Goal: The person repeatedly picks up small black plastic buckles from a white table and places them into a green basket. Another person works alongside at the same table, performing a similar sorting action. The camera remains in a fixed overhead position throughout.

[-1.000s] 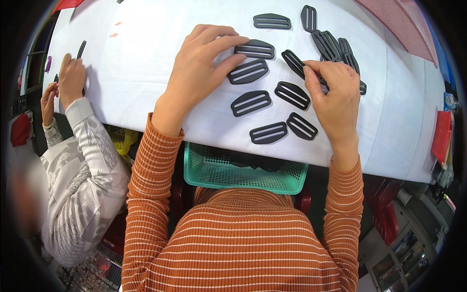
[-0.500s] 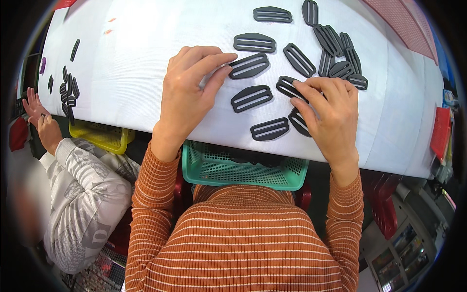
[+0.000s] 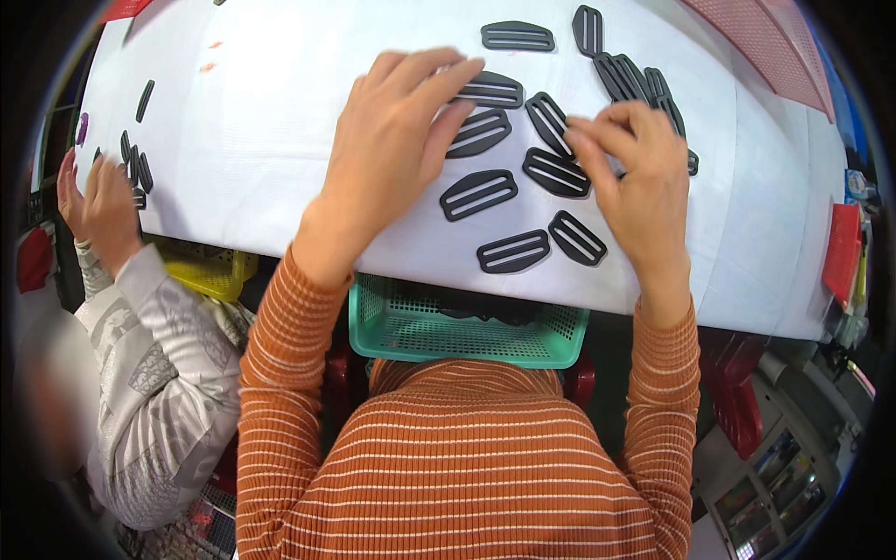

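Left hand [image 3: 387,140]: thumb and forefinger parted at the left end of a black slotted buckle [image 3: 497,90], lying on the white tabletop [image 3: 280,131] well beyond the green basket [image 3: 467,355]; grip cannot be confirmed. Right hand [image 3: 644,168]: fingers curled, thumb and forefinger tips close together beside a slanted buckle [image 3: 549,124], contact undetermined.

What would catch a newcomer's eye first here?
Black slotted buckles scattered across the white table, with the left hand and right hand among them. Below the table's near edge, a bright green basket stands out before an orange striped sweater.
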`<state>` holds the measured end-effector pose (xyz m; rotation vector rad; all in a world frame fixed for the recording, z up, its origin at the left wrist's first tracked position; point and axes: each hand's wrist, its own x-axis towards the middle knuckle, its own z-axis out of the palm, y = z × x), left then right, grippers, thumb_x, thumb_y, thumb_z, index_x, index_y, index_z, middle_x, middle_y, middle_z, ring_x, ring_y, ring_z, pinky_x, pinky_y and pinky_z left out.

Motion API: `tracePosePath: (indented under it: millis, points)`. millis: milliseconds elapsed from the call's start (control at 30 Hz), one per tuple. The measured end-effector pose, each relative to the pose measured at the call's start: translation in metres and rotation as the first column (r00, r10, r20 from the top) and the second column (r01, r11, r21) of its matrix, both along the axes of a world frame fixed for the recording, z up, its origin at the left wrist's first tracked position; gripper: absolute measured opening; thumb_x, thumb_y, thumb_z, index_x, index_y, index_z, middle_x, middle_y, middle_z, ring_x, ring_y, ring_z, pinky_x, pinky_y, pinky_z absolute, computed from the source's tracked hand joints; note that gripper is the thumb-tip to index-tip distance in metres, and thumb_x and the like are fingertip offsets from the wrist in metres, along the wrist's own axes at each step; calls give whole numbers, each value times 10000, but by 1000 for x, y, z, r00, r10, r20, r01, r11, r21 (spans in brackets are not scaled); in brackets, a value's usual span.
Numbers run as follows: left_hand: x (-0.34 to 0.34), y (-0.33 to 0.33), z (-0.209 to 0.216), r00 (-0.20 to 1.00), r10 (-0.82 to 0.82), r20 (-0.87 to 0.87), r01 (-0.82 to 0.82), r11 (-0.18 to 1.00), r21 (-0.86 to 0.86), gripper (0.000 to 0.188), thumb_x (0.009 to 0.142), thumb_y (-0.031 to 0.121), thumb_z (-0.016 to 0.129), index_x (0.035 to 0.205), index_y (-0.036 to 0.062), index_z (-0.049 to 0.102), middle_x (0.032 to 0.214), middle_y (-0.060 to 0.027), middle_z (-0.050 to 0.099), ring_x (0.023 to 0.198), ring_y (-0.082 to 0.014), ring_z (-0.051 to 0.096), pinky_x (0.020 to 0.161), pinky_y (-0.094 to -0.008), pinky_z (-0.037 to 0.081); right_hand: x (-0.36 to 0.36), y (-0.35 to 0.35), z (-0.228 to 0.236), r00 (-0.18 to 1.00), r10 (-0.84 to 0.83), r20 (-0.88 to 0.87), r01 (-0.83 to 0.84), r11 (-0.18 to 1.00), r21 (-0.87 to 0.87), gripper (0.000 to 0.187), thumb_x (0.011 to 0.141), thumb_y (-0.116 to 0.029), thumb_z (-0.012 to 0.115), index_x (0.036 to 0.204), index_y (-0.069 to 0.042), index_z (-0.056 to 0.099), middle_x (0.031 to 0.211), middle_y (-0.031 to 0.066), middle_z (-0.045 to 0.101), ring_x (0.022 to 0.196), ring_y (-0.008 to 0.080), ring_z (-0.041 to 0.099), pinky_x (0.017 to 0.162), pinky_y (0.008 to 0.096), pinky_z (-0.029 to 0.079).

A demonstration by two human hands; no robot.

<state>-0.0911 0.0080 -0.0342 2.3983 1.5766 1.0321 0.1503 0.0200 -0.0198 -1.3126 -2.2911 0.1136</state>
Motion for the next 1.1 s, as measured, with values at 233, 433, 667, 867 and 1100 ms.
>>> tracePosePath:
  millis: [233, 433, 667, 867, 1100]
  points:
    - [21, 58, -9, 986, -20, -164, 31, 997, 65, 261, 873, 175, 710, 1106, 65, 745, 1094, -54, 698, 979, -247, 615, 887, -371, 512, -4, 85, -24, 951, -250, 182, 202, 947, 248, 272, 892, -304, 709, 1064, -100, 763, 949, 42, 705, 900, 245, 642, 768, 424, 478]
    - [9, 40, -12, 995, 18, -93, -9, 996, 92, 211, 869, 172, 730, 1058, 93, 777, 961, -15, 709, 906, -197, 627, 808, -327, 536, -4, 79, -19, 937, -156, 311, 36, 932, 359, 219, 850, -261, 727, 1011, -124, 784, 828, 10, 701, 837, 176, 652, 810, 450, 447]
    - [4, 33, -6, 982, 140, 127, -130, 988, -89, 152, 900, 134, 713, 1027, 86, 782, 881, -37, 711, 734, -147, 638, 689, -276, 508, -15, 54, 15, 960, -249, -128, 181, 900, -396, 175, 859, -188, 669, 927, -80, 789, 830, 70, 746, 801, 227, 672, 723, 347, 521]
    - [-1, 31, -8, 970, 95, 224, -80, 994, -76, 161, 886, 149, 730, 1026, 87, 780, 855, -30, 687, 733, -128, 621, 666, -266, 495, 2, 51, -1, 988, -81, -129, 70, 994, -88, 196, 854, -229, 716, 976, -91, 783, 911, 57, 723, 884, 231, 646, 798, 365, 507]
    - [3, 33, -4, 981, 95, 172, -60, 978, -199, 196, 809, 74, 769, 995, 38, 716, 897, -33, 667, 844, -170, 624, 751, -298, 511, -6, 59, -6, 999, -22, -28, 19, 992, -124, 249, 823, -269, 770, 1002, -97, 775, 966, 30, 698, 926, 235, 618, 820, 379, 483]
